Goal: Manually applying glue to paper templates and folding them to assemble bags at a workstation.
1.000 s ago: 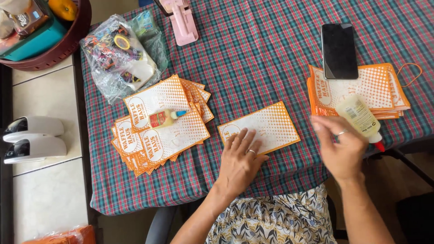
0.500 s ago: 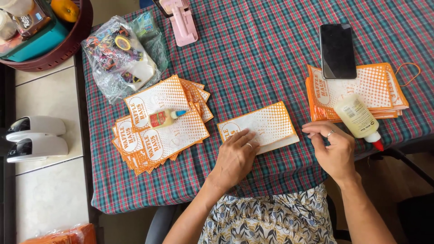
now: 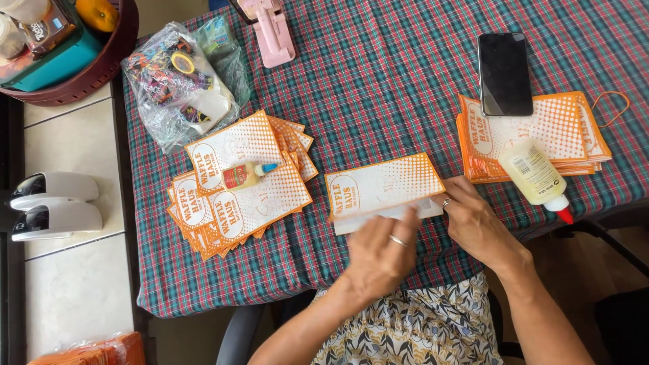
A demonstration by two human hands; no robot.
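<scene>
I am pressing my flat left hand on the orange-and-white printed paper bag, steadying it, while my right hand is pinching its edge.

There is only one view, from the camera on the person's head. It looks almost straight down on the desk from above and quite near, with the person's lap at the bottom edge. The far side of the desk is at the top, and the tiled floor appears along the left.
</scene>
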